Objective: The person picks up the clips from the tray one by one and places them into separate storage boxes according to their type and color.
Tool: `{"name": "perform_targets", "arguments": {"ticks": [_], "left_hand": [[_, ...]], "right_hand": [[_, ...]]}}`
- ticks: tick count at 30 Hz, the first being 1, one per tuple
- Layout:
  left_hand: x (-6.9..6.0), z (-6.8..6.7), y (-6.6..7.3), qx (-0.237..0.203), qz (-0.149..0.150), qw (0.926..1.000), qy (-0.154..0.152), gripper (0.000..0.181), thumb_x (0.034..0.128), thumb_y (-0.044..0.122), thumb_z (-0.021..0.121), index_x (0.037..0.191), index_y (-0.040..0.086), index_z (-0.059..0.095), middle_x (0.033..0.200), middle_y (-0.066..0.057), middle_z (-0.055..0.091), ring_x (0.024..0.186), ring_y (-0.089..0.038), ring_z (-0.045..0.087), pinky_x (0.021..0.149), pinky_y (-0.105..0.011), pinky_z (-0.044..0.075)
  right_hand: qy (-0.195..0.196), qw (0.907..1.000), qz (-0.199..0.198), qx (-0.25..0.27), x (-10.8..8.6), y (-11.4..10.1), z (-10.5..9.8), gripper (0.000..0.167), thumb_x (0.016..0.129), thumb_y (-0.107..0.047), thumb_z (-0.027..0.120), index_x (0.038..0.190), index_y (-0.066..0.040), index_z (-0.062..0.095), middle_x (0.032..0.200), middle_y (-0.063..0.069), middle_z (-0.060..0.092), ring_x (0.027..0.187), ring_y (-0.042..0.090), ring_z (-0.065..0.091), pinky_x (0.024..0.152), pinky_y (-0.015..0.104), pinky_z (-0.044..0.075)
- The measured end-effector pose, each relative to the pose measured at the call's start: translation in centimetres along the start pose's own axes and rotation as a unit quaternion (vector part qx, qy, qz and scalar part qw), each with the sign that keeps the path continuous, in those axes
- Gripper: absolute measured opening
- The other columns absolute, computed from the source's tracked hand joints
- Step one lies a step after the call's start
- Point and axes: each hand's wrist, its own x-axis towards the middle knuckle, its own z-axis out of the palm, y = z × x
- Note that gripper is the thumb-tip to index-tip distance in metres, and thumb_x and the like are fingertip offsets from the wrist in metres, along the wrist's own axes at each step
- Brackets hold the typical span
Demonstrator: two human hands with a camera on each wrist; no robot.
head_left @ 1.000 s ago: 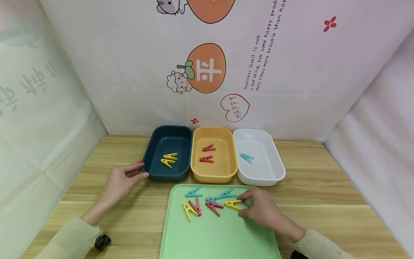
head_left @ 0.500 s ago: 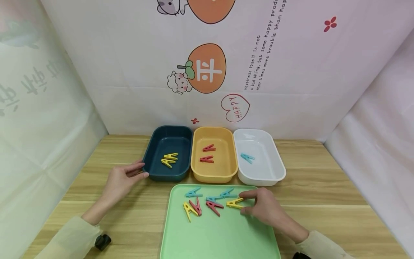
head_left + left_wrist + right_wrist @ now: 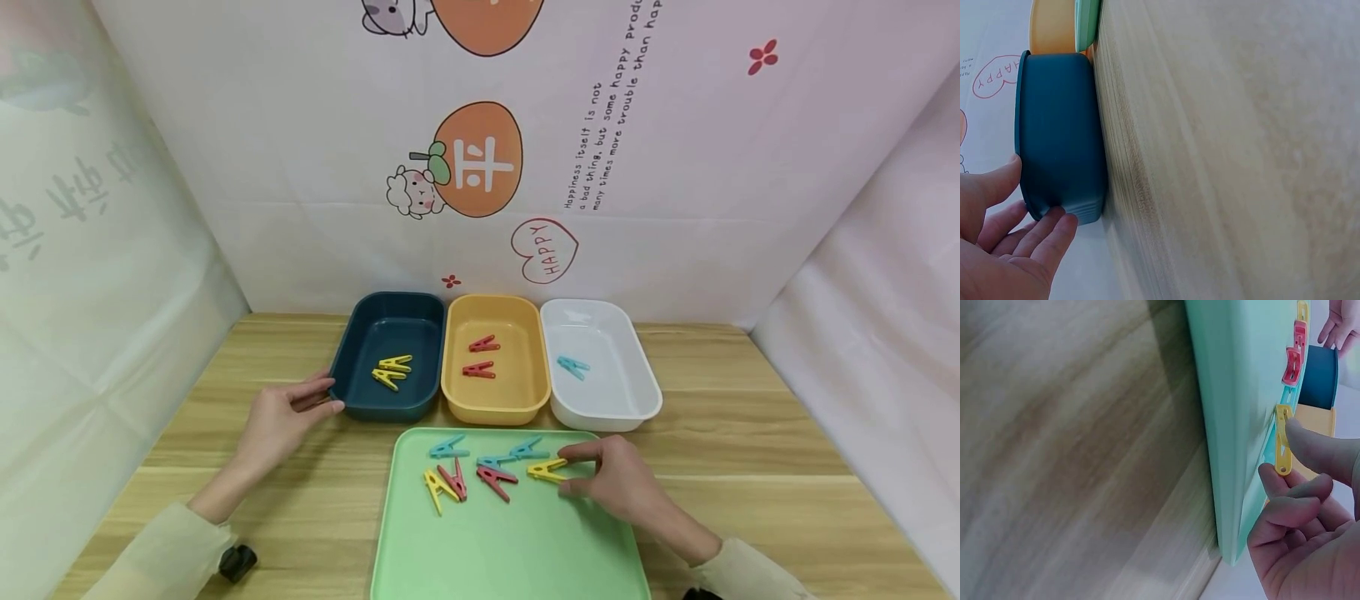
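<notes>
Right hand (image 3: 618, 483): thumb and fingers pinch a yellow clothespin (image 3: 540, 472) by its two legs, at the far right part of the green tray (image 3: 510, 550). Whether the clothespin touches the tray cannot be told.

Left hand (image 3: 279, 423): thumb and extended fingers rest against the dark blue bin (image 3: 390, 413) at its left side; the grip is not closed.

Remaining tray contents: three light-blue clothespins (image 3: 446, 451) along the far edge; two red clothespins (image 3: 491, 475) nearer the person; one loose yellow clothespin (image 3: 432, 483) touching the left red one.

Bins, left to right, beyond the tray: the dark blue bin contains two yellow clothespins (image 3: 388, 377); the orange bin (image 3: 497, 415) contains two red ones; the white bin (image 3: 615, 367) contains one light-blue one. All stand on the wooden table (image 3: 750, 467).
</notes>
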Motion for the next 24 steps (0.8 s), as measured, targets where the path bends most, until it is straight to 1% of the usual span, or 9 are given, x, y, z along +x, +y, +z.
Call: {"name": "perform_targets", "arguments": {"ticks": [2,6,8,9,12,16,19,22,24], "left_hand": [[-0.01,-0.02,-0.03,0.0,0.0,1.0,0.0,0.047,0.0965,0.018,0.081,0.134,-0.007,0.068,0.148,-0.02,0.057,0.119,-0.036,0.068,0.084,-0.022,0.061],[-0.06,-0.05,-0.03,-0.001,0.0,1.0,-0.001,0.047,0.0965,0.019,0.082,0.134,-0.007,0.068,0.148,-0.02,0.057,0.12,-0.036,0.068,0.084,-0.023,0.061],[-0.08,-0.05,0.01,-0.001,-0.001,1.0,-0.003,0.047,0.0966,0.02,0.082,0.134,-0.006,0.068,0.148,-0.02,0.057,0.12,-0.036,0.068,0.084,-0.023,0.061],[-0.09,-0.04,0.03,-0.001,-0.002,1.0,-0.003,0.048,0.0966,0.02,0.081,0.134,-0.006,0.068,0.148,-0.02,0.057,0.12,-0.036,0.068,0.084,-0.023,0.061],[-0.12,-0.03,0.12,0.001,-0.002,1.0,-0.003,0.048,0.0966,0.02,0.082,0.134,-0.006,0.068,0.149,-0.019,0.057,0.121,-0.035,0.068,0.085,-0.023,0.061],[-0.14,-0.03,0.2,0.003,-0.002,1.0,-0.003,0.048,0.0965,0.02,0.082,0.135,-0.006,0.068,0.149,-0.019,0.056,0.121,-0.035,0.067,0.085,-0.023,0.061],[-0.14,-0.04,0.19,0.004,0.0,1.0,-0.003,0.048,0.0968,0.02,0.081,0.135,-0.006,0.068,0.149,-0.019,0.056,0.121,-0.035,0.067,0.085,-0.023,0.061],[-0.11,-0.05,0.16,0.004,0.001,1.0,-0.003,0.048,0.0968,0.019,0.081,0.135,-0.006,0.068,0.149,-0.019,0.056,0.122,-0.035,0.067,0.085,-0.023,0.061],[-0.08,-0.05,0.17,0.003,0.001,1.0,-0.002,0.047,0.0968,0.019,0.081,0.135,-0.007,0.068,0.149,-0.019,0.056,0.122,-0.036,0.067,0.085,-0.023,0.061]], "right_hand": [[0.0,1.0,0.006,0.001,-0.06,-0.06,-0.05,0.039,0.072,-0.01,0.097,0.109,-0.006,0.084,0.104,0.003,0.08,0.069,0.012,0.049,0.054,0.025,0.042],[0.0,0.9999,0.015,0.001,-0.22,-0.13,-0.14,0.039,0.071,-0.012,0.099,0.107,-0.009,0.085,0.104,0.001,0.08,0.095,0.019,0.065,0.068,0.026,0.05],[0.0,0.9999,0.015,0.003,-0.29,-0.09,-0.19,0.039,0.071,-0.014,0.099,0.108,-0.009,0.085,0.104,0.0,0.08,0.108,0.023,0.067,0.075,0.029,0.053],[0.0,0.9999,0.014,0.005,-0.32,-0.06,-0.21,0.04,0.071,-0.015,0.099,0.108,-0.009,0.085,0.104,0.0,0.08,0.111,0.025,0.068,0.078,0.03,0.054],[-0.004,0.9999,0.009,0.013,-0.41,0.05,-0.32,0.041,0.072,-0.016,0.099,0.109,-0.008,0.084,0.106,0.001,0.08,0.115,0.028,0.067,0.079,0.031,0.056],[-0.012,0.9996,0.001,0.025,-0.51,0.23,-0.53,0.041,0.075,-0.018,0.097,0.111,-0.007,0.083,0.107,0.002,0.08,0.117,0.031,0.067,0.082,0.032,0.057],[-0.014,0.9993,-0.002,0.034,-0.52,0.31,-0.71,0.04,0.076,-0.018,0.097,0.111,-0.006,0.083,0.107,0.003,0.08,0.115,0.032,0.069,0.086,0.038,0.059],[-0.016,0.9989,0.0,0.045,-0.51,0.31,-0.9,0.039,0.077,-0.018,0.096,0.111,-0.005,0.083,0.106,0.005,0.08,0.113,0.032,0.07,0.088,0.041,0.06],[-0.019,0.9983,0.006,0.055,-0.49,0.3,-1.0,0.04,0.077,-0.017,0.096,0.112,-0.004,0.082,0.106,0.006,0.08,0.112,0.031,0.071,0.087,0.039,0.061]]}}
